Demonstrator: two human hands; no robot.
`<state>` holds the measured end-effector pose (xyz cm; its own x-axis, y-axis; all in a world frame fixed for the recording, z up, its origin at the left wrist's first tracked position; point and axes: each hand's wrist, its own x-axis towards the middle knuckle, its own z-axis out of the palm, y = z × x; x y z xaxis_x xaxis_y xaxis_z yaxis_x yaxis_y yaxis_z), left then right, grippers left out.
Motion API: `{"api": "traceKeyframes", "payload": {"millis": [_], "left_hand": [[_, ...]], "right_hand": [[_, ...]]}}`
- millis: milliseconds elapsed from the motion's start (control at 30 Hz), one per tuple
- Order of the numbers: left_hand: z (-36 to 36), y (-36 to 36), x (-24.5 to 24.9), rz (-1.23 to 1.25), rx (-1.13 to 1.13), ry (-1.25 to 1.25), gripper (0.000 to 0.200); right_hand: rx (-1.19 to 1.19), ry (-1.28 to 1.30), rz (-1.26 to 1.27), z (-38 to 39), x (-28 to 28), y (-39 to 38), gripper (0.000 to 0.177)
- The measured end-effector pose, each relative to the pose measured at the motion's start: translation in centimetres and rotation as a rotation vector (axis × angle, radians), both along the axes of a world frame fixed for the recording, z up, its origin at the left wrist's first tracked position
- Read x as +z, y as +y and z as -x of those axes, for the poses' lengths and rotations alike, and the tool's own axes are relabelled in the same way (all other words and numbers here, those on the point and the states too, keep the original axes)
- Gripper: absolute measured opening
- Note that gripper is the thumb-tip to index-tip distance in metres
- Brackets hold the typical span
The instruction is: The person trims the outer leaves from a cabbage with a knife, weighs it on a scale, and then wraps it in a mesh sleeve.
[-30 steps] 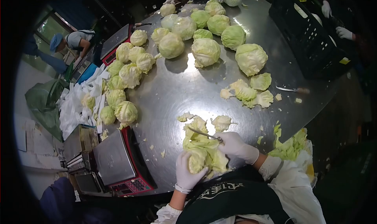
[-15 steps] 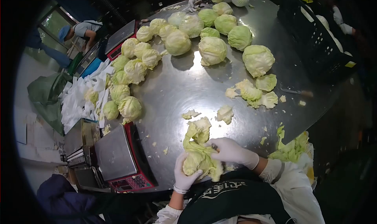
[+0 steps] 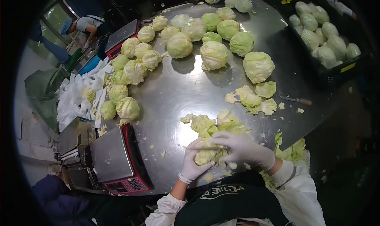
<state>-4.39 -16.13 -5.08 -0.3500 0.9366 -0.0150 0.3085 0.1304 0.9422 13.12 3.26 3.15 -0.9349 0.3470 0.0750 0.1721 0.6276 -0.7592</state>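
Note:
My gloved left hand cups a pale green cabbage from its left side, close to the apron at the table's near edge. My gloved right hand is at the cabbage's right side, its fingers bent over a knife whose thin blade lies across the top of the head. The knife's handle is hidden in that hand. Just beyond both hands, loose outer cabbage leaves rest on the metal table.
Whole cabbages curve around the far and left sides of the metal table. A second knife lies right of trimmed leaves. A scale stands left; a black crate holds wrapped cabbages. Other people work around.
Leaves have come away from the cabbage and lie beyond it. My right hand has shifted right, and the knife blade now shows. The crate at right has tilted into view with its contents visible.

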Motion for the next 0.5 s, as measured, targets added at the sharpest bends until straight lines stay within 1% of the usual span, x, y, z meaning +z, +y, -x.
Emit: {"api": "traceKeyframes", "payload": {"millis": [33,67,100,133,200,267,300,333,400,433,467,500], "left_hand": [[0.0,1.0,1.1,-0.078,-0.076,0.130,0.076],[-0.2,1.7,1.6,-0.079,-0.087,0.125,0.076],[-0.3,2.2,1.8,-0.060,-0.132,0.135,0.074],[-0.3,2.5,2.0,-0.039,-0.174,0.146,0.073],[0.0,2.7,2.3,-0.032,-0.180,0.173,0.071],[0.4,2.9,2.4,-0.009,-0.269,0.337,0.074],[0.5,3.1,2.4,-0.012,-0.273,0.338,0.074],[0.6,3.2,2.4,-0.036,-0.277,0.324,0.075],[0.6,3.1,2.5,-0.056,-0.280,0.309,0.076],[0.6,3.1,2.7,-0.049,-0.280,0.304,0.077],[0.7,3.0,3.0,-0.045,-0.279,0.299,0.077],[0.7,2.8,3.4,0.011,-0.276,0.307,0.080]], "right_hand": [[0.095,-0.015,-0.047,0.3,0.2,-0.6,0.056],[0.193,-0.029,-0.094,0.5,0.2,-0.9,0.059],[0.233,-0.121,-0.094,0.8,0.2,-0.4,0.060],[0.227,-0.124,-0.091,0.7,0.4,0.2,0.060],[0.266,-0.060,0.008,0.6,0.9,1.2,0.045],[0.286,-0.046,0.029,0.7,-1.0,2.5,0.043],[0.310,-0.034,0.049,1.1,-0.7,2.9,0.041],[0.307,-0.034,0.046,1.0,-0.1,2.6,0.041],[0.288,-0.112,-0.106,0.6,1.3,1.4,0.037],[0.285,-0.112,-0.105,0.6,0.3,1.6,0.037],[0.245,-0.013,0.184,0.5,-1.7,2.1,0.034],[0.204,0.086,0.472,0.3,-3.5,2.8,0.032]]}}
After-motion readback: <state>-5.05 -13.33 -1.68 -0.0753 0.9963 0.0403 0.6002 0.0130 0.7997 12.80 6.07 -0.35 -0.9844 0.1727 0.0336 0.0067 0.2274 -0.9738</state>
